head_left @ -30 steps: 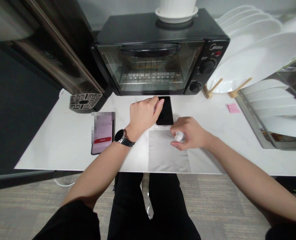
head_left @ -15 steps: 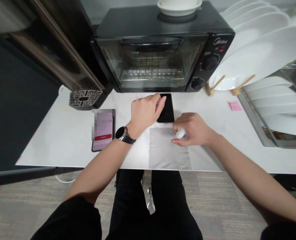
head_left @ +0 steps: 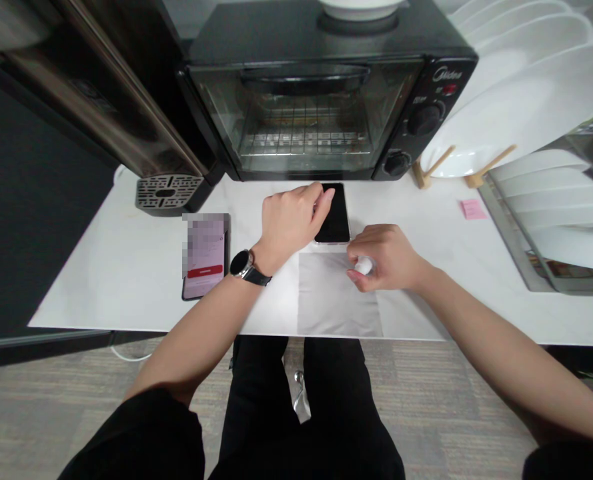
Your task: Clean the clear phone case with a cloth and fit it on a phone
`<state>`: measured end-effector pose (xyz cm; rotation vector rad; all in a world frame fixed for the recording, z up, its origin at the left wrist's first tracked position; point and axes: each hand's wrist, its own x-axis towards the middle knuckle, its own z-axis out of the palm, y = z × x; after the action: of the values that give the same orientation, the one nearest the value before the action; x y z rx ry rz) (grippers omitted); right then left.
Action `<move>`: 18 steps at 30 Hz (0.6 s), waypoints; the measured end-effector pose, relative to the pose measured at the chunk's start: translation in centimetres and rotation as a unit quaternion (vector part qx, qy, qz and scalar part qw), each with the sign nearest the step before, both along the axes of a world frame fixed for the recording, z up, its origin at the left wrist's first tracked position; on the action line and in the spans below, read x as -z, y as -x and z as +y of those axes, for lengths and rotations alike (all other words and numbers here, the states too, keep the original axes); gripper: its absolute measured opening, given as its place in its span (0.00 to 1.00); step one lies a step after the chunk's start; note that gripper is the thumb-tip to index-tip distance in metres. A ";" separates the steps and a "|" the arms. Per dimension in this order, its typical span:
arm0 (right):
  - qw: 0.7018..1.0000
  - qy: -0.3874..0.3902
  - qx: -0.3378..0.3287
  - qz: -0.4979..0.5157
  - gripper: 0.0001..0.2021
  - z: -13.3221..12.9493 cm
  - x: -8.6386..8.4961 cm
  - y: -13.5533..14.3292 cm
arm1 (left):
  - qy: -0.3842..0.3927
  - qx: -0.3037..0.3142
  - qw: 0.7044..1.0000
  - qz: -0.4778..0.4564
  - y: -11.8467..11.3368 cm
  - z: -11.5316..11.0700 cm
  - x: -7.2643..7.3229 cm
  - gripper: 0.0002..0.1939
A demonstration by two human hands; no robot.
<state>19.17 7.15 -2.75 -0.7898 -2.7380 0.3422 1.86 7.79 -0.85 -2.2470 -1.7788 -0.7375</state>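
Since the earlier frame your hands are barely shifting: your right hand point(head_left: 383, 257) is curling a little tighter around the small white object point(head_left: 363, 266), and your view is dipping slightly, so the toaster oven point(head_left: 321, 87) is sitting higher in the picture. Your left hand point(head_left: 289, 220), with the black watch point(head_left: 241, 264) at its wrist, is resting on the left edge of the dark phone point(head_left: 333, 213), its fingers point(head_left: 323, 200) lying loosely bent over the glass rather than gripping it. That phone is lying flat and face up on the white counter point(head_left: 121, 267), just in front of the oven door. Your right hand is hovering just beside the phone's near right corner, its fingers point(head_left: 371, 235) closing on the white object so that only its end is showing; what the object is, you cannot tell from here. Under and in front of that hand a grey cloth point(head_left: 336, 303) is lying spread flat, reaching to the counter's near edge. To your left a second phone point(head_left: 205, 257) is lying with its screen lit. A pink sticky note point(head_left: 473, 209) is lying well off to the right, near the white plates point(head_left: 521, 107) leaning in their wooden rack, and a black appliance with a round grille point(head_left: 166, 193) is standing at the far left.
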 end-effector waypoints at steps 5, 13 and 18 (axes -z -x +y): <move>1.000 0.001 -0.004 0.022 0.13 0.1 -0.2 0.1 | 0.004 -0.002 1.000 -0.003 0.0 0.0 0.0 0.20; 0.999 0.007 0.012 0.037 0.13 0.6 0.0 0.1 | 0.015 0.009 1.000 -0.015 -0.2 -0.1 -0.3 0.19; 0.997 0.000 0.056 0.046 0.13 0.9 0.0 -0.1 | 0.021 0.036 0.999 -0.033 -0.5 -0.3 -0.6 0.16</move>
<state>19.29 8.00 -2.79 -0.8990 -2.5954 0.3455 2.33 7.46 -0.29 -2.3512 -1.7655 -0.8043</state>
